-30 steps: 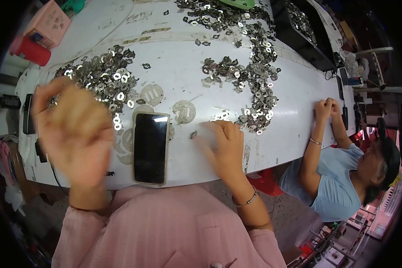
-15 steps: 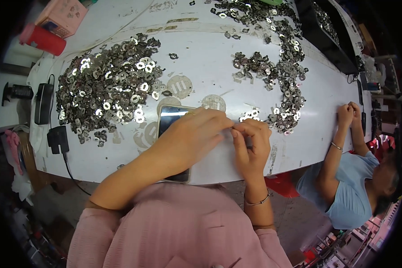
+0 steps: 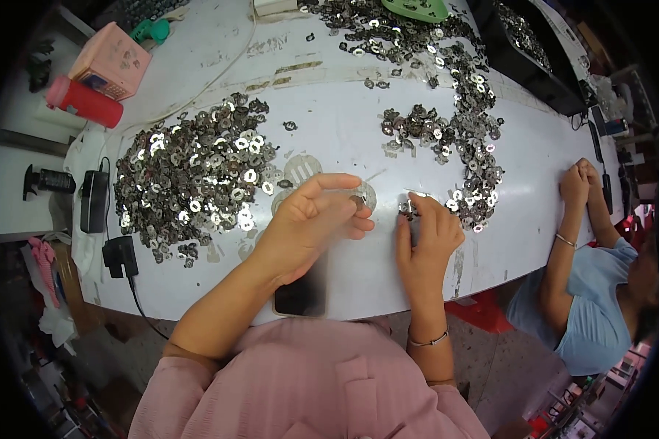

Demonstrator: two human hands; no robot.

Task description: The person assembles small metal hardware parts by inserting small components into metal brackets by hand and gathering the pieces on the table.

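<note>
My left hand (image 3: 300, 230) is raised over a phone (image 3: 300, 296) lying on the table. Its thumb is smeared by motion, and a small dark metal piece (image 3: 357, 202) shows at its curled fingers. To its right, my right hand (image 3: 430, 245) rests low over the table with thumb and forefinger apart, at a few small shiny metal pieces (image 3: 408, 209). A large heap of flat metal pieces with holes (image 3: 190, 172) lies to the left. Another long spread of such pieces (image 3: 476, 135) runs along the right.
A black bin (image 3: 531, 62) with metal pieces stands at the back right, near a green tray (image 3: 417, 9). At left are a red bottle (image 3: 88, 102), a pink box (image 3: 113, 62) and a black adapter (image 3: 119, 256) with a cord. A person in blue (image 3: 571, 307) sits at the right.
My hands, which were together, have come apart. The left has turned and its fingers have lifted; the right has reached forward to the small pieces. The whole view has shifted slightly.
</note>
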